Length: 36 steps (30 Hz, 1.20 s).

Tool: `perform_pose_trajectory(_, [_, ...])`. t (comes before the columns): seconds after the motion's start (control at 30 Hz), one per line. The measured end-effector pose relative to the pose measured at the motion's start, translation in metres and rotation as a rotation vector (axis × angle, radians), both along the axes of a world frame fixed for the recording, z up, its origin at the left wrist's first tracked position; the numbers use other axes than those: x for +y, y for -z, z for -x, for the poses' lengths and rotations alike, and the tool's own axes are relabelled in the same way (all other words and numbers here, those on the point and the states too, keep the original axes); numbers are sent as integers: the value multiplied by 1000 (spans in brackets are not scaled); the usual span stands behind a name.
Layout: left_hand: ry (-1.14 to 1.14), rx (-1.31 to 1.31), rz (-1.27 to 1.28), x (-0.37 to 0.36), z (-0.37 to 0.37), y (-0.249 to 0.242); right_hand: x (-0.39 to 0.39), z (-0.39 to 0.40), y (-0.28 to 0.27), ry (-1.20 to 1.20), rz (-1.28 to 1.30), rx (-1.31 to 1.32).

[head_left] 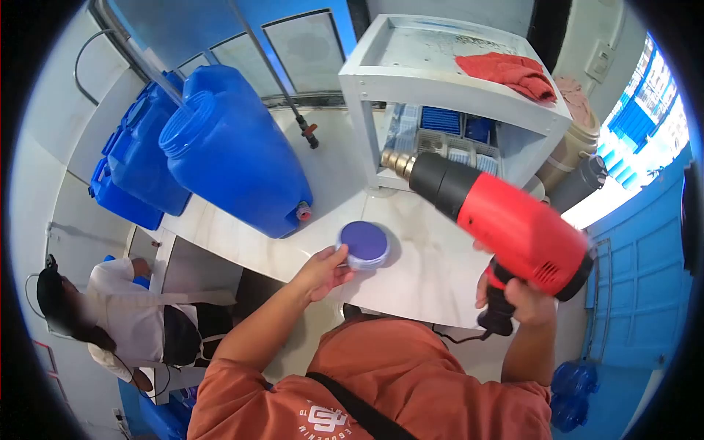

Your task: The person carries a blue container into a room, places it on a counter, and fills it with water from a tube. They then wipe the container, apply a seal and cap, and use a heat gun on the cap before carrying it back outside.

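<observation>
My left hand [323,273] pinches the near left edge of a round purple lid [364,241] with a pale, clear-looking rim, just over the white counter. In my right hand [524,299] is a red and black heat gun [510,224], gripped by its black handle. Its metal nozzle [398,163] points to the upper left, toward the white shelf unit and away from the lid. A black cord runs from the handle's base past the counter's front edge.
A blue jug [235,158] with a small tap stands left on the counter [433,290]. Behind is a white shelf unit [455,92] with baskets and a red cloth [506,73] on top. A person in a white shirt [128,312] works at lower left.
</observation>
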State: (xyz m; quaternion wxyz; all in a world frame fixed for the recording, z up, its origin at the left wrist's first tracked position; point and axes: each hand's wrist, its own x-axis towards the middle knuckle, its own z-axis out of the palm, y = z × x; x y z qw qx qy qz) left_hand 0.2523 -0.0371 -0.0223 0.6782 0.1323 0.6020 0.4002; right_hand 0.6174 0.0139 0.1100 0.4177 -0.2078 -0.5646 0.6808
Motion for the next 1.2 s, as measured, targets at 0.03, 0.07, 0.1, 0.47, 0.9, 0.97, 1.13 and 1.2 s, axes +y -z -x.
perform_pose_trajectory(0.03, [7,133,-83,4,-10,-14,1,4,-8,31,118,-18])
perform_pose_trajectory(0.07, [7,266,-168,6,-12,-23,5,14,-21,76,69,2])
perform_pose_trajectory(0.1, [-15,269,-176,6,-4,-23,13,25,-35,121,18,23])
perform_pose_trajectory(0.47, [346,354,-480,-47,77,-57,172,143,-160,677,-844,-1063])
perform_pose_trajectory(0.9, [308,281,-537,-78,128,-73,265,151,-190,528,-754,-1745])
perform_pose_trajectory(0.97, [237,289,-675,-82,145,-88,258,106,-178,393,-696,-1941])
perform_pose_trajectory(1.13, [-163,594,-1113,-59,191,-144,258,49,-137,662,-709,-1784])
perform_pose_trajectory(1.2, [-326,629,-1244,-41,211,-170,242,46,-150,836,-663,-1390])
